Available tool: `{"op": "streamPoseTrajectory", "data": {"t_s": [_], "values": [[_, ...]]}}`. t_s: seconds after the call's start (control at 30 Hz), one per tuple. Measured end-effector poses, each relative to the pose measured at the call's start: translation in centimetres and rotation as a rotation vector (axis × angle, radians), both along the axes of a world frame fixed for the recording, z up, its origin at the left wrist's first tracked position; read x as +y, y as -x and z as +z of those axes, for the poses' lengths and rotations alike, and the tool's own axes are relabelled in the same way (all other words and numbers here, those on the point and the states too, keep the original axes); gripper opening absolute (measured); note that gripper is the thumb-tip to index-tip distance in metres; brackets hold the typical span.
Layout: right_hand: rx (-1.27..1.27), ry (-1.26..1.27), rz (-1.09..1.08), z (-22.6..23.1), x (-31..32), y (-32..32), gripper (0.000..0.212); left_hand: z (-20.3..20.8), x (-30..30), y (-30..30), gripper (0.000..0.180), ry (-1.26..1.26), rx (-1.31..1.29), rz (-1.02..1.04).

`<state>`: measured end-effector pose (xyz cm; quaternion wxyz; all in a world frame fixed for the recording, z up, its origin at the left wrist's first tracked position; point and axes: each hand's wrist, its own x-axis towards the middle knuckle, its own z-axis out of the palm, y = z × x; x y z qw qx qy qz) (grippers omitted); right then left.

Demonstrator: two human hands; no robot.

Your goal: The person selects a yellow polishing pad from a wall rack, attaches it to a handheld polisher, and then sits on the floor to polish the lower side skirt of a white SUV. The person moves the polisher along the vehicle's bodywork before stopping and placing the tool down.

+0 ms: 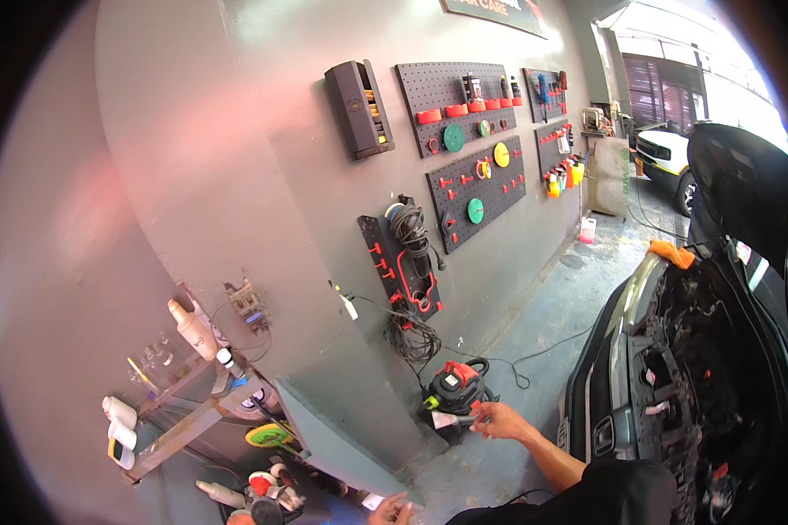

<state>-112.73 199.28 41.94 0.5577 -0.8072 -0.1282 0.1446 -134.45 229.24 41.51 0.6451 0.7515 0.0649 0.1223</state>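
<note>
Nearest the camera, a dark-clothed part of the person's body (617,492) fills the lower edge, with the bare right forearm (553,455) reaching past it. The right grip (499,422) is closed, thumb and fingers pinching the near end of a pale-headed hand tool (446,420); its flat, light end juts out to the left of the fingertips, and whether it is a brush or a scraper is too small to tell. That end overlaps the lower front of a black-and-red canister vacuum (458,387) on the floor (534,350) beyond; whether they touch cannot be told. The left grip (391,510) is cut off by the lower edge, well apart from the tool, its fingers loosely bent near the foot of a grey panel (341,442); I cannot tell whether it holds anything. To the right stands a car with its engine bay (683,376) exposed, an orange cloth (671,254) lying at its far front corner.
</note>
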Motion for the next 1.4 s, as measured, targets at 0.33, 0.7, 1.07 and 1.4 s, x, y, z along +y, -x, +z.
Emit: {"op": "streamPoseTrajectory", "data": {"t_s": [0.33, 0.7, 1.07, 1.4], "values": [[0.13, -0.189, -0.131, 0.9, -12.0, -5.3, 0.037, 19.0, -9.1, -20.0, 0.013, -0.467, -0.52, 0.152], [0.19, -0.268, -0.311, 0.0, -20.4, -14.6, 0.043, 44.5, -11.9, -43.7, 0.01, -1.207, -1.169, 0.389], [0.203, -0.218, -0.487, -2.2, -26.5, -29.7, 0.044, 62.8, -12.4, -71.5, 0.013, -1.646, -1.104, 0.521], [0.229, -0.25, -0.286, -6.8, -27.2, -41.0, 0.025, 66.0, -13.5, -83.0, 0.019, -1.91, -0.676, 0.549]]}}
